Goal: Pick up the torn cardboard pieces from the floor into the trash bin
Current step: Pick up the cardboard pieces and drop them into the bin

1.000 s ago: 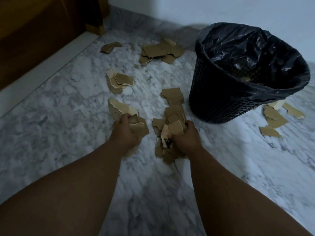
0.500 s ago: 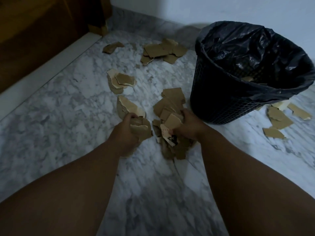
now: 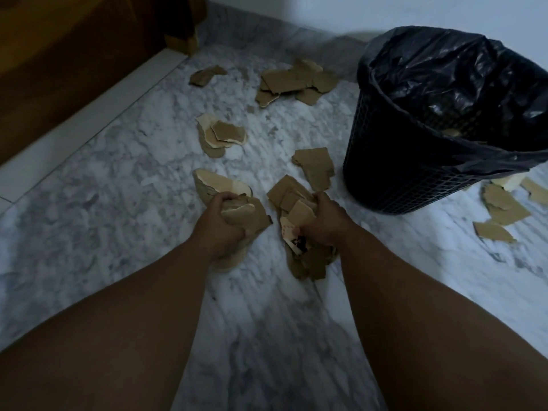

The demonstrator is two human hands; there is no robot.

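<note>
My left hand (image 3: 221,225) grips a bunch of torn brown cardboard pieces (image 3: 247,213) just above the marble floor. My right hand (image 3: 321,219) grips a second bunch of cardboard pieces (image 3: 299,212), one with red and black print. A black mesh trash bin (image 3: 394,176) lined with a black bag stands to the right of my hands, with a few scraps visible inside. One loose piece (image 3: 315,166) lies between my right hand and the bin. Other torn piles lie farther off at the middle left (image 3: 221,137) and at the back (image 3: 292,81).
More cardboard scraps (image 3: 501,207) lie on the floor to the right of the bin. A wooden door and frame (image 3: 74,54) with a white threshold strip run along the left. A white wall closes the back.
Both hands have gathered more pieces and drawn them together. The right hand reached toward the bin half a second ago and has come back a little.
</note>
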